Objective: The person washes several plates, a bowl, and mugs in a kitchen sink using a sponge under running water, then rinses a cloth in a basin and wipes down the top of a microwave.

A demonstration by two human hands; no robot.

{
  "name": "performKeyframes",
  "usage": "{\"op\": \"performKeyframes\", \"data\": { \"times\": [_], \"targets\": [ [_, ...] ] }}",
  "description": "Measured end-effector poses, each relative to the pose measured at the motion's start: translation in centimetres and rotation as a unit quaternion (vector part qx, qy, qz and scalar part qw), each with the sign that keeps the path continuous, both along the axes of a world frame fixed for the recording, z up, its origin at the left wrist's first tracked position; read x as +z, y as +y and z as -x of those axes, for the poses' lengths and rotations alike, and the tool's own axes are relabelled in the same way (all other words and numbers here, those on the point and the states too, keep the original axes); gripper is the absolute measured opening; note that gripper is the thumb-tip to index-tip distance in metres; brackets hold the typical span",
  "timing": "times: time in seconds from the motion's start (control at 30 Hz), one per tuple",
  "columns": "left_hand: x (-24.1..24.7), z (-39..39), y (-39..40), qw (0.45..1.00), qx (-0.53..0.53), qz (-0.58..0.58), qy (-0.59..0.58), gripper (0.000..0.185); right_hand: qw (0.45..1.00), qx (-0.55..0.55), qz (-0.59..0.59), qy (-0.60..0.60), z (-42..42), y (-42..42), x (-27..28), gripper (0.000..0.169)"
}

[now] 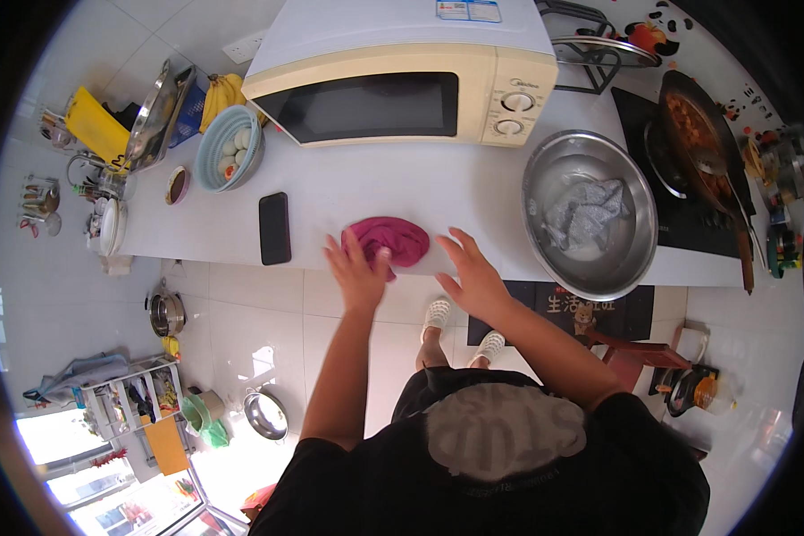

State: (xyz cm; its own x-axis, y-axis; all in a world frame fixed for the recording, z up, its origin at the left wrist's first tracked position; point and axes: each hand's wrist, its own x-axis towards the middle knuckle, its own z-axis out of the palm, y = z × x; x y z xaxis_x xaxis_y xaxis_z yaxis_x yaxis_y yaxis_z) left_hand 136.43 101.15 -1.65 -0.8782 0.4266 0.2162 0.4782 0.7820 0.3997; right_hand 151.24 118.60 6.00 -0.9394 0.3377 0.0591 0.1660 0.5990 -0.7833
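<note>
A crumpled magenta cloth (405, 240) lies at the front edge of the white countertop (321, 174). My left hand (360, 275) is over the cloth's left side with its fingers spread; whether it presses on the cloth is hard to tell. Just right of the cloth, my right hand (472, 275) hovers with fingers apart and nothing in it. Further right stands a large steel basin (539, 234) with a wet grey cloth (586, 211) in what looks like water. A dark smartphone (275, 228) rests to the left of my left hand.
A cream microwave oven (375, 100) stands behind the cloth. Left of it are a blue plastic basket (208, 151) of eggs, bananas (220, 100) and a small bowl (177, 185). On the right, a wok (683, 127) with food and a spatula sits on a black cooktop (683, 231).
</note>
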Motion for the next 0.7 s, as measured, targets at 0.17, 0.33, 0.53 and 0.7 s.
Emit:
{"op": "performKeyframes", "data": {
  "times": [0.17,0.33,0.53,0.7],
  "targets": [
    [-2.0,-0.1,5.0,0.986,0.119,0.106,-0.055,0.088,0.994,0.001,0.061,-0.095,-2.9,0.7,-2.2,0.057],
    [-4.0,8.5,6.6,0.981,0.088,0.153,0.076,0.075,0.979,-0.088,0.138,-0.119,-5.2,1.7,-2.0,0.056],
    [-3.0,14.8,12.1,0.968,-0.015,0.251,0.028,0.073,0.976,-0.143,0.122,-0.113,-10.2,1.5,-3.2,0.058],
    [-1.5,-1.1,13.9,0.936,-0.35,0.028,-0.042,0.073,0.983,-0.079,0.082,-0.144,-13.0,0.8,-5.1,0.061]
  ]
}}
